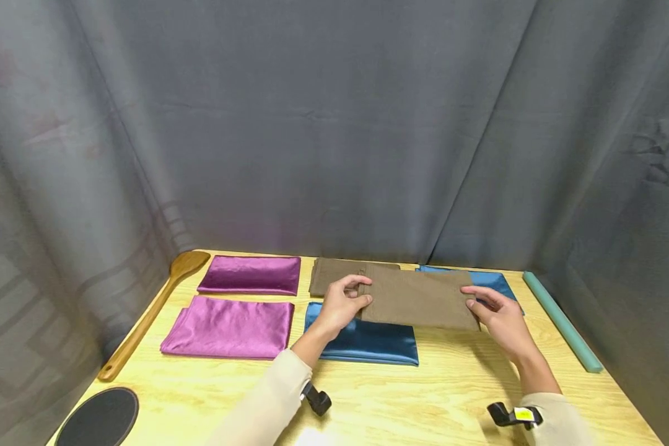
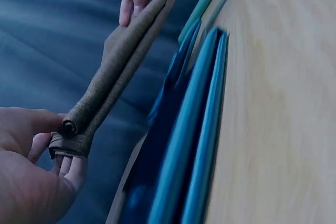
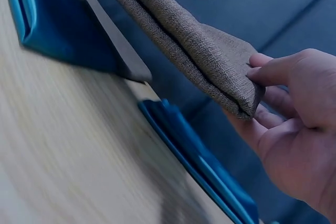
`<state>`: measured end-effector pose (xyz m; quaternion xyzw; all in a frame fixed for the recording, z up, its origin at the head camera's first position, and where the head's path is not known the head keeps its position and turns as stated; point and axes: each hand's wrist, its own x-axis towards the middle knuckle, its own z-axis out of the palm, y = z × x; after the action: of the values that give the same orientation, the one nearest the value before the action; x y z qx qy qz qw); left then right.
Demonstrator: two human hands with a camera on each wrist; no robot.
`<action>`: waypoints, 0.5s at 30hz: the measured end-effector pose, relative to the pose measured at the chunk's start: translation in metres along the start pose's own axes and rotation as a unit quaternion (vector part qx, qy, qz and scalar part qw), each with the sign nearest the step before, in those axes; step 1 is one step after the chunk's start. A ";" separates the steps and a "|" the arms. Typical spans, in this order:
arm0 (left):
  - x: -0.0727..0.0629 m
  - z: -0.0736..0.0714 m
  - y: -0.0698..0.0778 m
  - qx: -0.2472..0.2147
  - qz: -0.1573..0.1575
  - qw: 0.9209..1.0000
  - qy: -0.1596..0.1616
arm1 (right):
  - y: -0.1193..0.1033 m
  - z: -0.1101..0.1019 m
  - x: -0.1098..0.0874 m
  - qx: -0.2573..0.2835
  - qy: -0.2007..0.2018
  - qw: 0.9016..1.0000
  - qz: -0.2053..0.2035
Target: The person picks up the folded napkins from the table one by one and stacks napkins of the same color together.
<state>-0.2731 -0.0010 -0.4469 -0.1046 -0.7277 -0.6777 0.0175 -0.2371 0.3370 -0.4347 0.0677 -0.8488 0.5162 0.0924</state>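
A folded brown cloth (image 1: 418, 297) is held up between my two hands, above the table. My left hand (image 1: 341, 305) pinches its left end between thumb and fingers; in the left wrist view the cloth's layered, rolled edge (image 2: 69, 126) shows there. At the other end my right hand (image 1: 498, 319) pinches the corner with thumb and fingers. Beneath and behind the held cloth lie a folded dark blue satin cloth (image 1: 373, 344), another folded brown cloth (image 1: 331, 277) and a folded blue cloth (image 1: 495, 283), each partly hidden by it.
On the left lie a dark purple folded cloth (image 1: 251, 275) and a lighter purple one (image 1: 231, 327). A wooden spoon (image 1: 150, 316) runs along the left edge, with a dark round disc (image 1: 99, 418) nearer me. A green rod (image 1: 562, 321) lies along the right edge. Grey curtains (image 1: 323, 136) hang behind.
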 end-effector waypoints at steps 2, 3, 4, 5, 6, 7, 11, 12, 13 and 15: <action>0.004 -0.011 0.000 0.015 0.008 1.000 0.005 | -0.003 0.008 0.008 0.002 -0.001 1.000 0.004; 0.005 -0.015 0.000 0.023 0.010 1.000 0.008 | -0.004 0.012 0.011 0.006 -0.002 1.000 0.008; 0.007 -0.020 0.001 0.029 0.011 0.999 0.010 | -0.005 0.016 0.015 0.008 -0.002 1.000 0.011; 0.008 -0.025 0.001 0.034 0.011 0.999 0.011 | -0.007 0.020 0.018 0.014 -0.002 1.000 0.016; 0.009 -0.029 0.002 0.038 0.011 0.999 0.011 | -0.008 0.023 0.021 0.021 -0.003 1.000 0.021; 0.010 -0.033 0.002 0.045 0.010 0.999 0.011 | -0.010 0.026 0.024 0.023 -0.002 0.999 0.025; 0.018 -0.050 0.002 0.062 0.016 0.998 0.013 | -0.015 0.038 0.035 0.026 -0.013 0.999 0.036; 0.021 -0.054 0.002 0.069 0.023 0.997 0.014 | -0.016 0.040 0.038 0.021 -0.016 0.999 0.036; 0.024 -0.058 0.002 0.078 0.028 0.996 0.017 | -0.018 0.043 0.041 0.017 -0.020 0.999 0.035; 0.029 -0.067 0.002 0.092 0.034 0.995 0.023 | -0.021 0.048 0.047 0.017 -0.025 0.999 0.032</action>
<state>-0.3087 -0.0631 -0.4348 -0.1115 -0.7822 -0.6093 0.0667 -0.2829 0.2836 -0.4278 0.0547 -0.8436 0.5315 0.0538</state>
